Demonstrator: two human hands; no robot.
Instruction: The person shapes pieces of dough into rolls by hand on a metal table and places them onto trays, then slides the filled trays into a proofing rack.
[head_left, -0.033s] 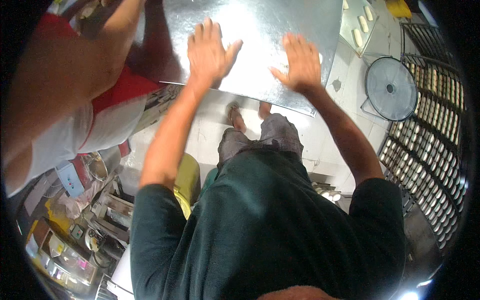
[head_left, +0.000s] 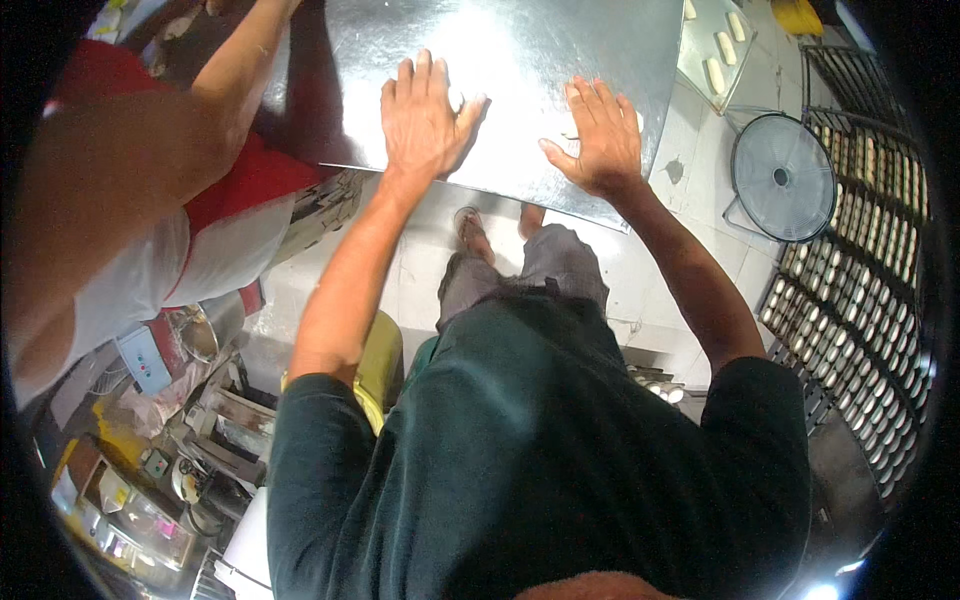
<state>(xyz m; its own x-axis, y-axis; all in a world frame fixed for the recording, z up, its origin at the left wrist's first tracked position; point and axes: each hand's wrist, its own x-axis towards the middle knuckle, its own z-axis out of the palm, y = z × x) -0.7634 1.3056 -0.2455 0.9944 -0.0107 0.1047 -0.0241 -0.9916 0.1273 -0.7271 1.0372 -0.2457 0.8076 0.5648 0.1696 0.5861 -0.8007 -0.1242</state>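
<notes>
My left hand (head_left: 422, 120) lies palm down over the shiny metal tabletop (head_left: 520, 185), fingers stretched out and thumb spread. A small pale edge shows between its thumb and forefinger, too washed out by glare to name. To the right, my right hand (head_left: 603, 140) is also flat, palm down, with its fingers extended. Beneath it a pale piece, which looks like dough (head_left: 571, 130), peeks out on both sides; the palm hides most of it.
A co-worker's arm (head_left: 235, 85) reaches over the table's left side. At the far right, a tray (head_left: 708, 92) carries several pale dough rolls. A round fan (head_left: 780, 178) stands on the floor, beside racks (head_left: 850, 330) filled with rolls. A yellow bin (head_left: 383, 350) is by my left elbow.
Both my hands have slid slightly nearer to my body, still flat. The co-worker's arm at the left has shifted a little.
</notes>
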